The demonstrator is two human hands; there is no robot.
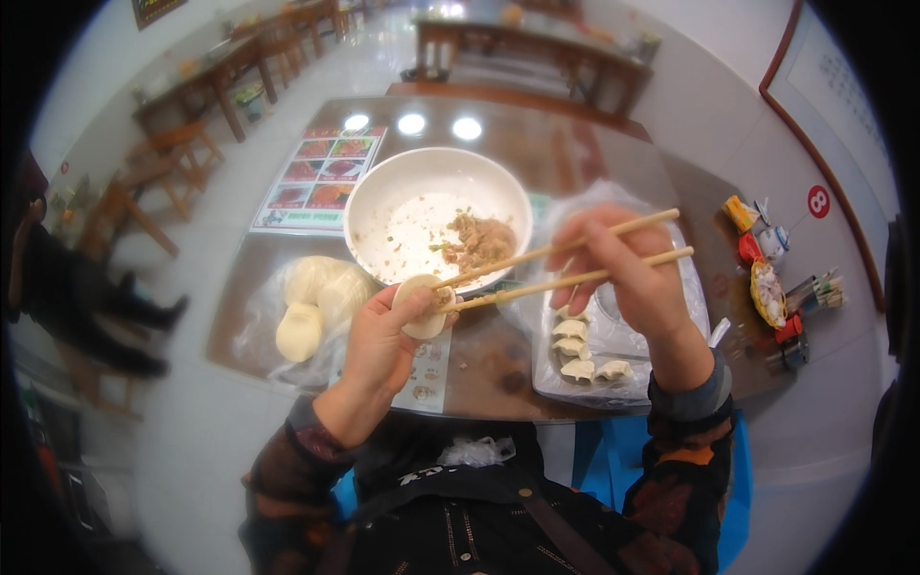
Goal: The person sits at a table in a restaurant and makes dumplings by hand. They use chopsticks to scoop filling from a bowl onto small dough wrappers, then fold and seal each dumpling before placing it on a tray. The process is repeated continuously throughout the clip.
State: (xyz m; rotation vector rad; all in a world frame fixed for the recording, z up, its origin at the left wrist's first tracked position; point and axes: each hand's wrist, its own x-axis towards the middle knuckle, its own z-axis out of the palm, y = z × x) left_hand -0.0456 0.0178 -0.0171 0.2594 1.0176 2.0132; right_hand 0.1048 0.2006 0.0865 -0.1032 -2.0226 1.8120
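My left hand (384,338) holds a round dumpling wrapper (418,316) near the front rim of a large white bowl (388,194). Wooden chopsticks (525,262) are gripped in my right hand (622,266), their tips at a small lump of filling (442,296) on the wrapper. Meat filling (481,241) with green bits is heaped at the bowl's right side. Left of the bowl, stacks of dumpling wrappers (300,334) sit in a clear plastic bag (251,345). Beneath my right forearm lies a plastic-covered tray (618,395) with several folded dumplings (571,330); my hand and arm hide part of it.
A picture menu (320,180) lies behind the bag on the brown table (489,388). Condiment jars (774,243), a yellow basket of garlic (767,291) and a holder of chopsticks (816,293) stand along the right wall. A person in dark clothing (79,287) is at the left; wooden stools (172,144) stand beyond.
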